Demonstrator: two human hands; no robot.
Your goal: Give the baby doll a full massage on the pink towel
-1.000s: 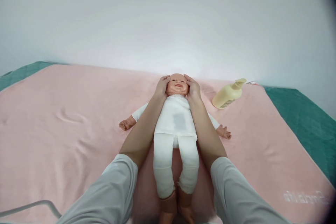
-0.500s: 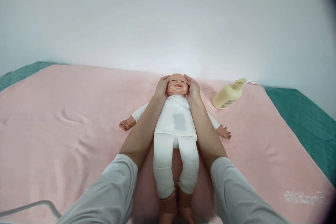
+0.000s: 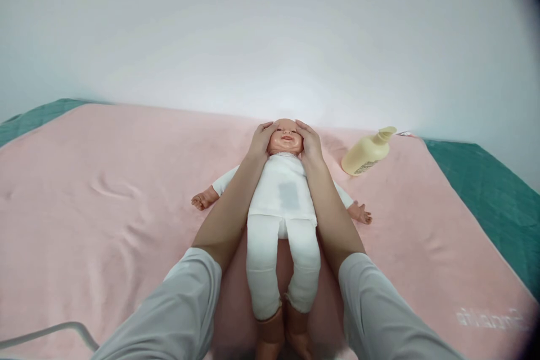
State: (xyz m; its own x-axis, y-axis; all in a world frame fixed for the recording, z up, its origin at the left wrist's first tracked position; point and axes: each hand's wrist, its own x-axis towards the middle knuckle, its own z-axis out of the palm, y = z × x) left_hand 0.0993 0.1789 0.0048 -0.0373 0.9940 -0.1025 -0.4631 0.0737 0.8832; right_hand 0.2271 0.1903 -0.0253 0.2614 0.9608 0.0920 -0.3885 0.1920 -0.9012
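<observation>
A baby doll in white clothes lies on its back on a pink blanket, its head at the far end and its feet toward me. My left hand cups the left side of its head, and my right hand cups the other side. Between them they hold the head, with digits resting on the face near the eyes. Some of my fingers are hidden beside and behind the head. My forearms lie along both sides of the doll's body, over its arms.
A yellow pump bottle leans to the right of the doll's head. Green cloth shows past the blanket's sides. A pale wall rises behind the far edge. At lower left is a grey curved bar or cable.
My digits have slid inward from the sides of the doll's head onto its face near the eyes. The doll and bottle stay in place.
</observation>
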